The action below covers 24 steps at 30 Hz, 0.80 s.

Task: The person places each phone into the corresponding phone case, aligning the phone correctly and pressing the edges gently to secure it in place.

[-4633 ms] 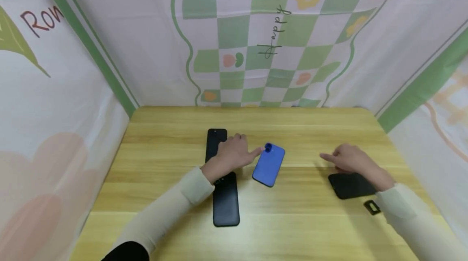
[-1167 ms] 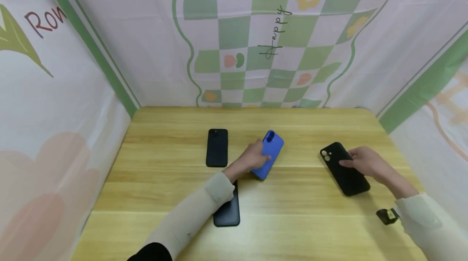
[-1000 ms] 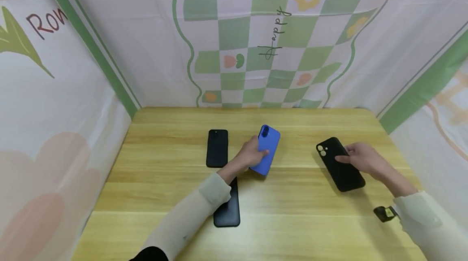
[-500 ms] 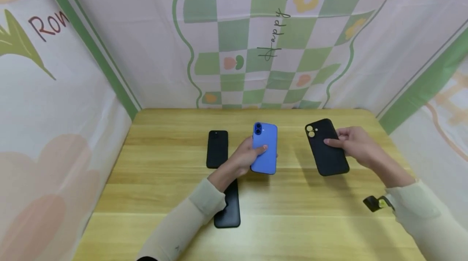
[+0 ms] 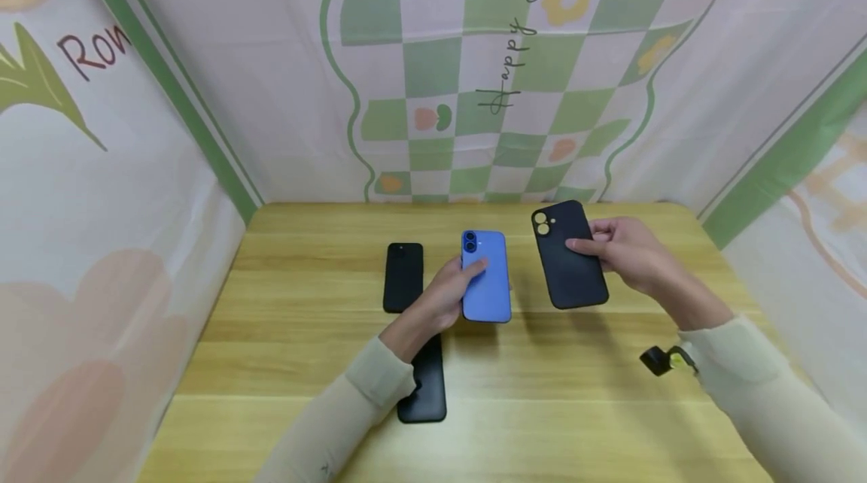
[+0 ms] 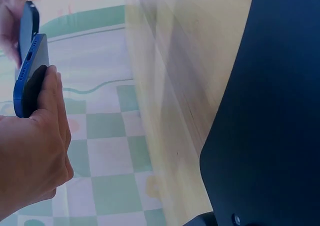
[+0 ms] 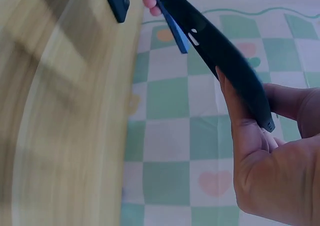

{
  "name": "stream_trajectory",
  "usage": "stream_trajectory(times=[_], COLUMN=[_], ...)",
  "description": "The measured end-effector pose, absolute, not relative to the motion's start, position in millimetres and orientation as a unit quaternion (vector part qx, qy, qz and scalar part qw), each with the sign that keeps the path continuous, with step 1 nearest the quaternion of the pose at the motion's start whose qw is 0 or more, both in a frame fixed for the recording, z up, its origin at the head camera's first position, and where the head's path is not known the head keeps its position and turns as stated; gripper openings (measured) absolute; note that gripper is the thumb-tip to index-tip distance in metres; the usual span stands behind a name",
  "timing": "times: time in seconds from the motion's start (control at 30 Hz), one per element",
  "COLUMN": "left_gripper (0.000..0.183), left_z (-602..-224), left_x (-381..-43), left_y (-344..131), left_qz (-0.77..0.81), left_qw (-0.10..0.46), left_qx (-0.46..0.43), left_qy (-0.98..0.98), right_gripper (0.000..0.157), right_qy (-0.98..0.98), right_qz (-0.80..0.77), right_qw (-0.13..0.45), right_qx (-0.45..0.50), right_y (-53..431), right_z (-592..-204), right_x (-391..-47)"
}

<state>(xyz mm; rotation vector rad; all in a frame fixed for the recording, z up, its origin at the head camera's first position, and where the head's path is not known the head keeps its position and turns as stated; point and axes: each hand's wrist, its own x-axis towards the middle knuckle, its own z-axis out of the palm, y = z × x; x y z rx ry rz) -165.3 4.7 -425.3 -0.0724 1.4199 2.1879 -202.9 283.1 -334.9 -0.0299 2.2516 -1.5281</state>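
My left hand [image 5: 443, 295] grips a blue smartphone [image 5: 488, 284] above the table, thumb across its back and fingers beneath. Its two-lens camera is at the upper left. To the right, my right hand [image 5: 630, 253] pinches a black phone case [image 5: 572, 265] by its right edge, thumb on the outer face. Round cutouts show at the case's upper left corner. Case and phone hang side by side, apart, in the head view. The left wrist view shows the blue phone [image 6: 26, 80] edge-on; the right wrist view shows the case [image 7: 225, 60] from its side.
A black phone [image 5: 403, 277] lies on the wooden table [image 5: 542, 423] left of my left hand. Nearer, a second black phone-shaped item [image 5: 427, 385] is partly covered by my left sleeve. A small black device [image 5: 655, 360] sits at my right wrist. A patterned curtain [image 5: 433, 69] stands behind the table.
Both hands have taken hold and lifted: the left the blue phone, the right the black case. The case has moved left and away from me, closer to the phone, which has turned more upright.
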Motion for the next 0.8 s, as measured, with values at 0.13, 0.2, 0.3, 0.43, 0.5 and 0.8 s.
stream_trajectory(times=[0.13, 0.2, 0.3, 0.43, 0.5, 0.8], left_gripper=[0.07, 0.071, 0.066, 0.061, 0.061, 0.062], left_z=[-427, -428, -428, -426, -424, -420], left_x=[-164, -163, -162, -162, -162, -161], left_y=[3, 2, 1, 0, 1, 0], left_qz=[0.825, 0.832, 0.844, 0.853, 0.856, 0.863], left_qw=[0.259, 0.255, 0.246, 0.237, 0.236, 0.248], left_qx=[-0.027, -0.021, -0.013, -0.004, -0.002, -0.012], left_qy=[0.502, 0.491, 0.476, 0.466, 0.461, 0.439], right_gripper=[0.044, 0.04, 0.034, 0.032, 0.032, 0.033], right_qy=[0.799, 0.795, 0.784, 0.773, 0.77, 0.748], right_qz=[-0.56, -0.564, -0.577, -0.589, -0.591, -0.616], right_qw=[0.218, 0.221, 0.227, 0.236, 0.24, 0.246], right_qx=[-0.017, -0.021, -0.027, -0.027, -0.029, -0.038], right_y=[269, 261, 248, 230, 222, 195], right_z=[-333, -332, -331, -330, -331, -340], right_x=[-206, -207, -208, -209, -209, -212])
